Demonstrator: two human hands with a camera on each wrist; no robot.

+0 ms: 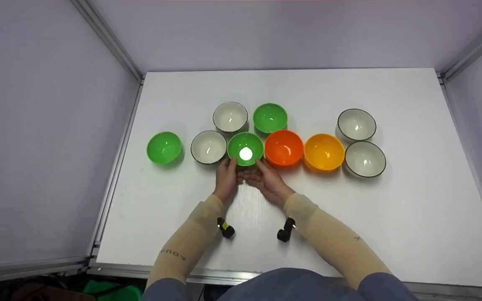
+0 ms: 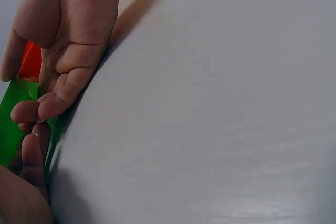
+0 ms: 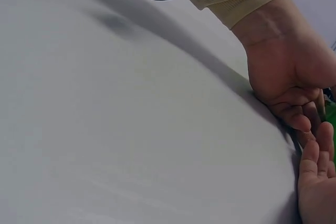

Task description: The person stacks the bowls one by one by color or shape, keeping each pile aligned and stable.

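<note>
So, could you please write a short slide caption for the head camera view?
Both hands, left hand and right hand, touch the middle green bowl among nine bowls on a white table.

Green bowl [image 1: 245, 149] glossy plastic; table [image 1: 391, 217] matt white; sleeves ribbed cloth.

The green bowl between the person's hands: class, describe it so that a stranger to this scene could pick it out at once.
On the white table, find the front row of bowls. The green bowl sits mid-row, between a white bowl and an orange bowl. Unlike the other two green bowls, it shows a bright white glare inside, and the left hand and right hand touch its near side.
</note>
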